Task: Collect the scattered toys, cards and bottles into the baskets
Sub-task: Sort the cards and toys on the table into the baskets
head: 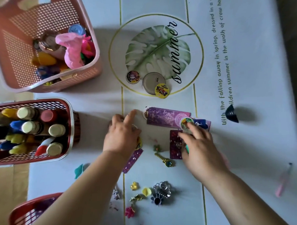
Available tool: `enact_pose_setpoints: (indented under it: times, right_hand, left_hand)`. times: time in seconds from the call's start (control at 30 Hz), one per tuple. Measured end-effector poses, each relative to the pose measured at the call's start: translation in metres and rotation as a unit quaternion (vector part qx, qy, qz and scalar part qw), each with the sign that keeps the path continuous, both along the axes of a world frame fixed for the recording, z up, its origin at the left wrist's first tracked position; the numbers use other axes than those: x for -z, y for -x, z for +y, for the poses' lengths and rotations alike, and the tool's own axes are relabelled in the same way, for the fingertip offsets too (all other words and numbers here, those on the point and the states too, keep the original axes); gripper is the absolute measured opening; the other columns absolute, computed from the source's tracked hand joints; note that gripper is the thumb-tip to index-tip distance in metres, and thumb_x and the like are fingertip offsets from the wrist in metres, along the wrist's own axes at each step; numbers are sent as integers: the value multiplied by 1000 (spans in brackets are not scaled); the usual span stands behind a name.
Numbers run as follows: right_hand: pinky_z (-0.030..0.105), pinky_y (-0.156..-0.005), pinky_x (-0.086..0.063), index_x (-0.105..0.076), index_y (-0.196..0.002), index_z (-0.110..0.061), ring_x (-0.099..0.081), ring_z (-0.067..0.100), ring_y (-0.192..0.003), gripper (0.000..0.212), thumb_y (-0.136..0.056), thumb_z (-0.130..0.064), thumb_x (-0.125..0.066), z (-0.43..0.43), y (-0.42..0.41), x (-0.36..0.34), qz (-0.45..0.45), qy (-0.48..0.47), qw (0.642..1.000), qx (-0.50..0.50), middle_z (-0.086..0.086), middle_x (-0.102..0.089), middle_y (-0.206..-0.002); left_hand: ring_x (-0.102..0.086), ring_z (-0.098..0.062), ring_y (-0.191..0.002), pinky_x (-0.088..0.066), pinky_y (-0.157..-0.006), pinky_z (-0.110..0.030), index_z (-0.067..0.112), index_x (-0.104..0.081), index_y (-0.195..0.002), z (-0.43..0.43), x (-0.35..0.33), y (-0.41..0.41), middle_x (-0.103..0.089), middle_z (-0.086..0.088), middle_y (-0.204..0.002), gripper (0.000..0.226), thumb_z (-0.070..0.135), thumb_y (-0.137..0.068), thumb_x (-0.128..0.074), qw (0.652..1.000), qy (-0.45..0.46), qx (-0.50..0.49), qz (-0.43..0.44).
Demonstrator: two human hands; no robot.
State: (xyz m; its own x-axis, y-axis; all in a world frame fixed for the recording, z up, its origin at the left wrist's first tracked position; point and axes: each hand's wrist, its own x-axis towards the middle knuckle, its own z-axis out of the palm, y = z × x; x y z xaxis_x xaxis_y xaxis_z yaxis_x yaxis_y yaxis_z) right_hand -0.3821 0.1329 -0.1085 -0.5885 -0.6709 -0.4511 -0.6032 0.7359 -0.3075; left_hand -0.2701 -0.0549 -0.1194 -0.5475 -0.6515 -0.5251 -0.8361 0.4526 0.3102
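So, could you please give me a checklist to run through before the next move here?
1. Right hand on the purple cards: ok, fingertips touch the pile.
2. Cards gripped: cannot tell.
3. Left hand empty: cannot tell, a yellow badge peeks from under it.
4. Pink basket has room: ok.
5. Small toys collected: not ok, the gold key lies out.

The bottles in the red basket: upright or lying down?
Upright: the bottles show round caps pointing up, packed side by side inside the red basket.
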Motion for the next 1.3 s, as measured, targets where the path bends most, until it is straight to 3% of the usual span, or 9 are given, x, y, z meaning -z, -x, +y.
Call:
enact_pose_setpoints:
  times: [0.07,0.17,0.33,0.47,0.6,0.7,0.83,1.1,1.3]
  right_hand:
    - [40,-100,-41,-68,-113,-16,-50,36,-116,38,-76,-6,-68,-11,6,-4,44,88,994,47,9,-54,-132]
    - [33,-84,-47,-68,-104,-21,-58,25,-101,17,-88,-20,-63,-32,21,-17,44,145,978,141,2,-58,-112]
    - [33,-82,-46,-57,-123,-23,-58,26,-104,34,-90,-30,-61,-35,47,-24,70,130,954,262,5,-47,-128]
    - [38,-90,-44,-36,-144,-28,-52,35,-117,55,-93,-25,-55,-2,59,-22,26,1,952,304,9,-23,-151]
    - [40,-84,-45,-43,-137,-26,-54,39,-107,46,-93,-18,-51,17,57,-14,6,-40,959,279,11,-30,-142]
    - [34,-70,-41,-47,-127,-24,-50,32,-82,35,-92,-21,-53,18,52,-11,4,-38,958,284,12,-35,-132]
    - [31,-66,-38,-48,-122,-22,-43,27,-74,32,-91,-20,-56,21,43,-6,4,-22,956,293,13,-37,-128]
    - [29,-66,-37,-48,-118,-25,-49,26,-76,31,-90,-15,-56,24,36,0,23,-17,952,306,8,-37,-128]
    - [32,-73,-40,-52,-121,-22,-56,33,-91,34,-88,-23,-61,27,42,-4,-8,9,952,304,11,-44,-129]
  left_hand:
    - [-43,-35,-121,-41,-97,-41,33,-40,-143,-5,-2,3,-40,-10,-130,54,39,-93,-57,999,21,-20,20]
    - [-42,-34,-123,-39,-98,-41,27,-44,-142,-14,-3,20,-43,-10,-134,47,36,-97,-52,997,56,5,61]
    - [-38,-36,-126,-39,-100,-44,22,-43,-137,-37,3,80,-37,-8,-144,43,26,-96,-55,990,58,114,61]
    - [-35,-38,-132,-40,-101,-47,29,-37,-141,-52,12,112,-22,-1,-156,52,14,-95,-54,980,46,192,40]
    - [-35,-33,-137,-39,-103,-43,31,-32,-147,-46,11,118,-16,2,-161,65,26,-91,-64,977,29,203,51]
    - [-46,-33,-126,-45,-93,-44,15,-41,-135,-32,9,113,-22,2,-158,59,33,-87,-70,977,23,201,66]
    - [-54,-33,-113,-46,-81,-41,8,-43,-127,-22,7,110,-35,-2,-147,54,37,-88,-67,980,38,181,75]
    - [-58,-36,-104,-48,-77,-42,27,-27,-148,-24,-2,132,-36,-10,-139,68,20,-91,-63,984,46,169,43]
    - [-59,-29,-86,-43,-67,-32,17,-54,-111,-15,-7,101,-62,-4,-96,34,38,-88,-64,996,-33,-32,73]
